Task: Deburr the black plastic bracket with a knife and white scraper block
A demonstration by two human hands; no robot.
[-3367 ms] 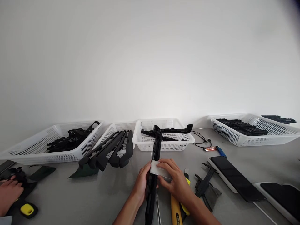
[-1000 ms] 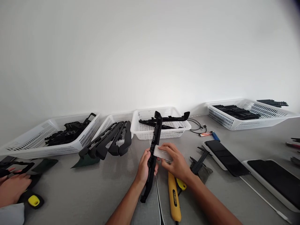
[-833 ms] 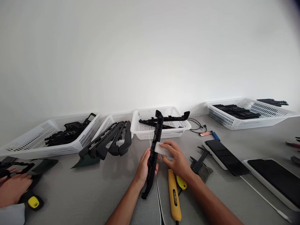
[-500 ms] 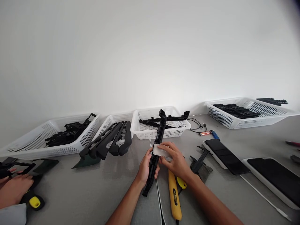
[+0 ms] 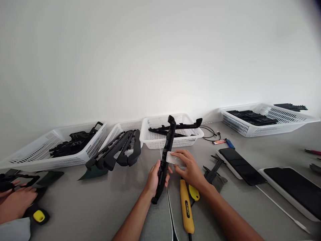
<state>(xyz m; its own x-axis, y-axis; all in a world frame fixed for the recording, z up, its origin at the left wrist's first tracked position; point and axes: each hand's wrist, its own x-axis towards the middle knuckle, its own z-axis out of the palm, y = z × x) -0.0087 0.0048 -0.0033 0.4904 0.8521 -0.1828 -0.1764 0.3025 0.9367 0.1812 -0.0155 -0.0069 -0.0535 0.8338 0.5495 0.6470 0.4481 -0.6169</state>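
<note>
My left hand (image 5: 152, 180) is wrapped round the lower half of a long black plastic trim part (image 5: 169, 136), which stands tilted with its hooked end up. Pinched in my right hand (image 5: 190, 169) is a flat, whitish, translucent rectangular block (image 5: 175, 158). The block's left edge lies against or very near the side of the trim part; contact cannot be made out. Beneath my right hand lies a tool with a yellow handle (image 5: 187, 207), its front end hidden, beside a round yellow piece (image 5: 194, 193).
Behind the hands, a white basket (image 5: 156, 144) holds similar black parts. Dark trim pieces (image 5: 115, 150) lean on another basket. Calipers (image 5: 213, 170), a phone (image 5: 242, 165) and a blue lighter (image 5: 230, 143) lie rightward. A co-worker's hands (image 5: 18, 202) hold a black part at left.
The trim part has turned slightly and its lower end has risen a little. My right hand has shifted a bit right and up with the block, which now covers less of the trim part.
</note>
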